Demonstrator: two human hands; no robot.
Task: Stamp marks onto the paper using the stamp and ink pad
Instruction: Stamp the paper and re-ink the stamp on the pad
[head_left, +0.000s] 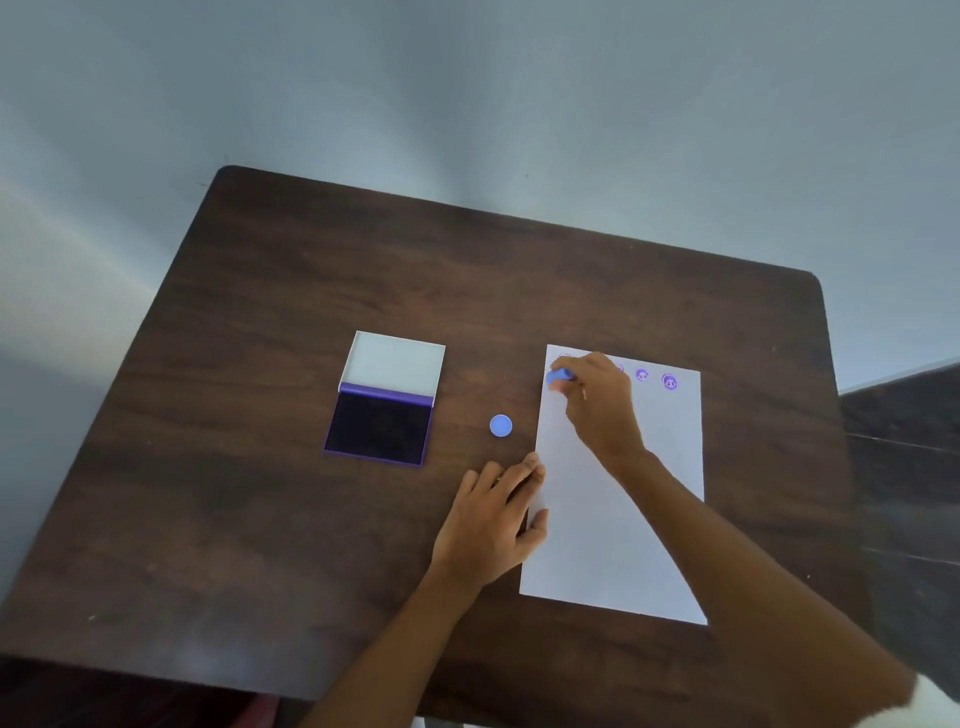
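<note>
The right hand (597, 400) is pinching the blue stamp (559, 376) at the paper's (613, 519) far corner; the ink pad (379, 427) is lying well leftward. The left hand (493, 519), spread flat, is only pinning the edge, so the sheet might shift and smear.

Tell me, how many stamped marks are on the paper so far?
4 show along the paper's top edge: one far left, one peeking past the right hand, two to its right. The hand may hide more.

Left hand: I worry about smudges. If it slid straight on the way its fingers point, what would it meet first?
Probably the small blue disc; the left hand points up along the paper edge, though height is unclear.
</note>
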